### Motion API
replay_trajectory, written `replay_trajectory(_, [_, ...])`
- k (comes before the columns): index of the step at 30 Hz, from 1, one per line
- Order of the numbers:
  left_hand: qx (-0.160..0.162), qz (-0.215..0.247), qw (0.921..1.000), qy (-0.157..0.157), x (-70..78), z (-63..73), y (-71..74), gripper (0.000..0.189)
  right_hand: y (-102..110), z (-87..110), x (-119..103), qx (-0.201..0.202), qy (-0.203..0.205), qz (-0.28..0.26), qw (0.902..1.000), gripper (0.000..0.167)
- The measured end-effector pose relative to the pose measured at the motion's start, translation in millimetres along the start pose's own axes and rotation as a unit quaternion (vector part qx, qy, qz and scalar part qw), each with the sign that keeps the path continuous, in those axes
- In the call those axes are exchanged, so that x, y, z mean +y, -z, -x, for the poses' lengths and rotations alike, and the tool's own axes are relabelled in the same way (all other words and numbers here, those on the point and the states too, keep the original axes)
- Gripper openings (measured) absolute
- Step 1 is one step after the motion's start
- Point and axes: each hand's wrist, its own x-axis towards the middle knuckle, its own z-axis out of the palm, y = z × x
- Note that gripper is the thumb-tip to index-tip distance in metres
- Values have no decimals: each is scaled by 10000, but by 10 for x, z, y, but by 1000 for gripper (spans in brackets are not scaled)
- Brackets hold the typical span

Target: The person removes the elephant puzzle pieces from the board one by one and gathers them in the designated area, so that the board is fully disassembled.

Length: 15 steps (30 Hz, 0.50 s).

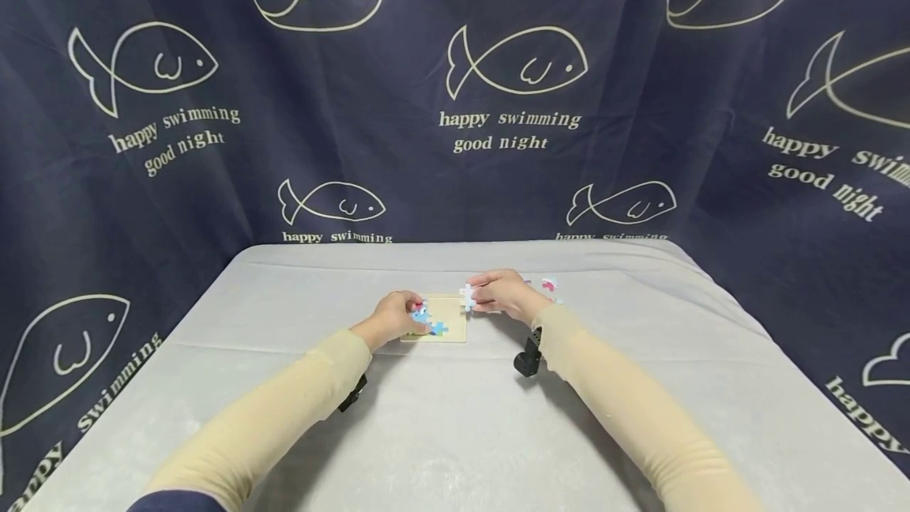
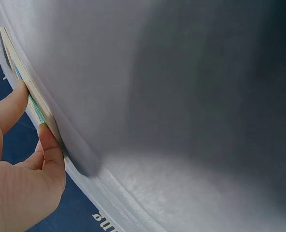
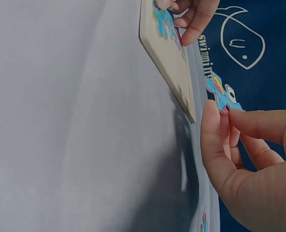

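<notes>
A pale wooden puzzle board (image 1: 455,330) lies on the table with several joined blue pieces (image 1: 439,329) on its left part. My left hand (image 1: 392,316) holds these pieces, thumb on the near side and fingers on the far side. Seen from the left wrist, its thumb and a finger (image 2: 49,145) touch them just above the board. Up off the table, beyond the board's right edge, my right hand (image 1: 501,292) pinches a puzzle piece (image 3: 222,92) between thumb and fingers. That piece is light blue with yellow, pink and a black-and-white eye.
More loose puzzle pieces (image 1: 550,284) lie on the table behind the right hand, partly hidden by it. A grey-white cloth covers the table (image 1: 455,417). Behind it hangs a dark blue curtain (image 1: 412,164) with fish drawings.
</notes>
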Motion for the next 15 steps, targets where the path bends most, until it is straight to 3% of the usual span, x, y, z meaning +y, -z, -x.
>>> replay_trajectory(15, [-75, 76, 9999, -113, -27, 2, 13, 55, 209, 51, 17, 174, 36, 6, 9998, 41])
